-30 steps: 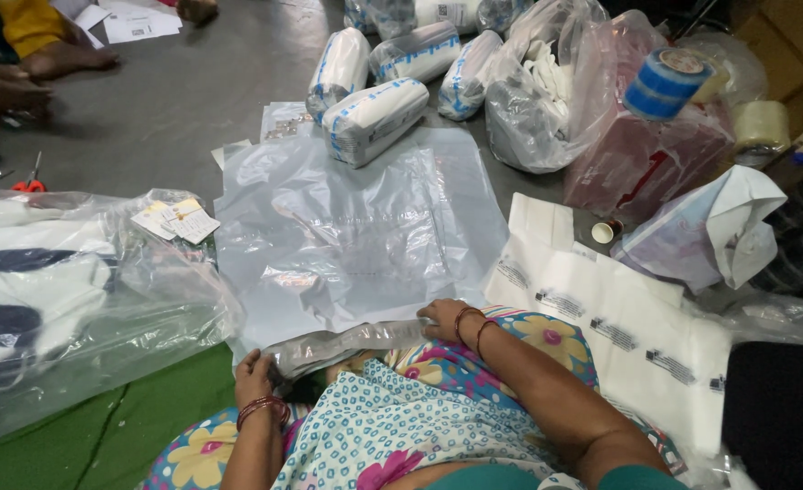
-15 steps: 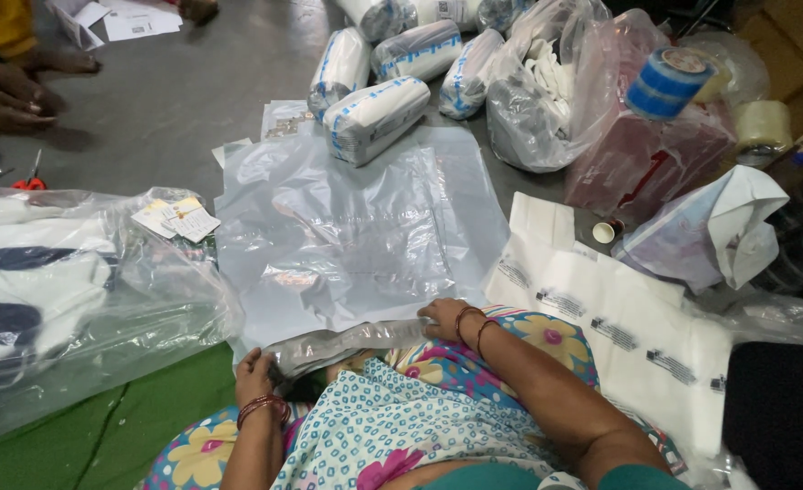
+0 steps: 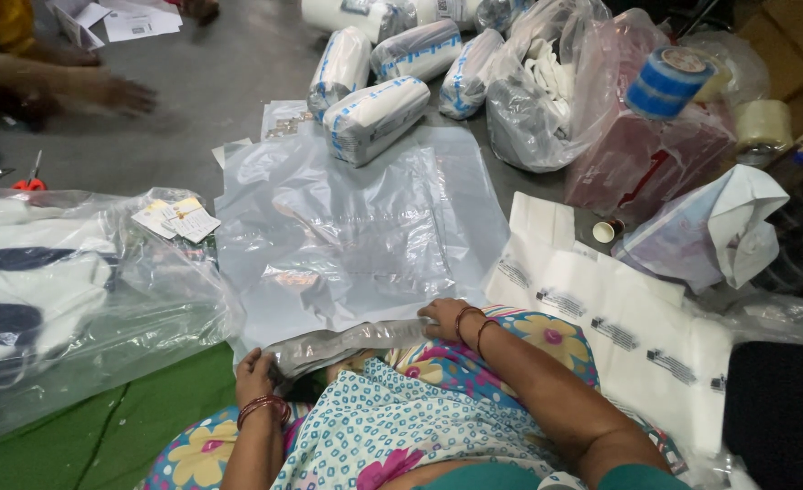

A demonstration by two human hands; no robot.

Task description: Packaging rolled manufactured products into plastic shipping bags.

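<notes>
Two hands grip the near edge of a clear plastic bag (image 3: pixel 356 227) spread flat on the grey floor (image 3: pixel 211 91). The left hand (image 3: pixel 254 374) pinches the folded grey flap (image 3: pixel 338 343) at its left end; the right hand (image 3: pixel 445 318) presses down on the flap's right end, fingers closed over it. The bag's far edge touches a wrapped white bundle (image 3: pixel 374 118) with blue print. Open floor lies only beyond the bag's upper left corner.

Left of the bag, touching its edge, sits a large clear sack (image 3: pixel 75 299) holding folded white and dark-blue garments, with small paper tags (image 3: pixel 176 218) resting on top. A green mat (image 3: pixel 120 426) shows under the sack's near side. Right of the bag, a stack of white printed sheets (image 3: pixel 619 308) overlaps its corner and hems in the right hand.

More wrapped bundles (image 3: pixel 420 50) lie in a row behind the first one. Beside them a clear bag (image 3: pixel 547 91) holds white cloth, and a pinkish bag (image 3: pixel 646 163) carries a blue tape roll (image 3: pixel 666 82) on top. A pale tape roll (image 3: pixel 764 125) stands near cardboard at far right.

At upper left another person's hand (image 3: pixel 102 89) reaches over the floor, with red-handled scissors (image 3: pixel 29 177) close below it.
</notes>
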